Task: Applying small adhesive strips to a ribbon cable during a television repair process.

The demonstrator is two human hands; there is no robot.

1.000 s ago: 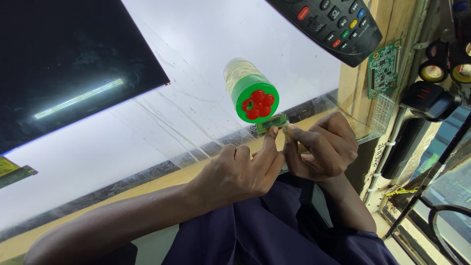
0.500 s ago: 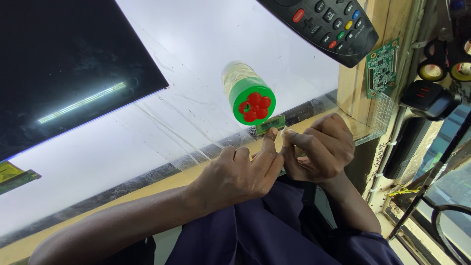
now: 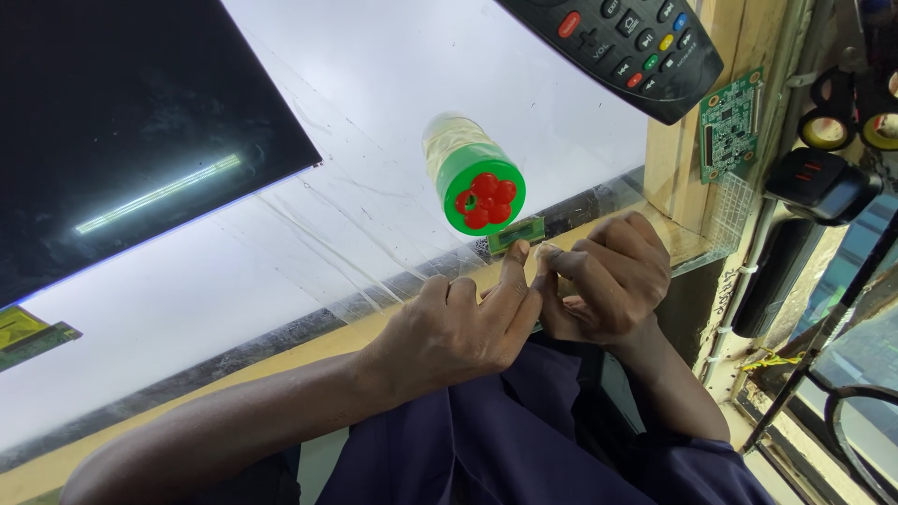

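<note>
A small green rectangular circuit board (image 3: 515, 235) sits at the fingertips of both hands, above the knuckles and just under a clear plastic bottle with a green-and-red cap (image 3: 475, 174). The left hand (image 3: 458, 327) pinches its lower edge — index finger raised against it. The right hand (image 3: 606, 277) is curled narrow, fingertips at the board's right end — whether it grips is unclear. A black remote control (image 3: 622, 42) lies well beyond.

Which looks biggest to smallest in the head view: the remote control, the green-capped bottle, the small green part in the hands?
1. Remote control, though the frame edge cuts it off.
2. Green-capped bottle.
3. Small green part, held by both hands' fingers.
</note>
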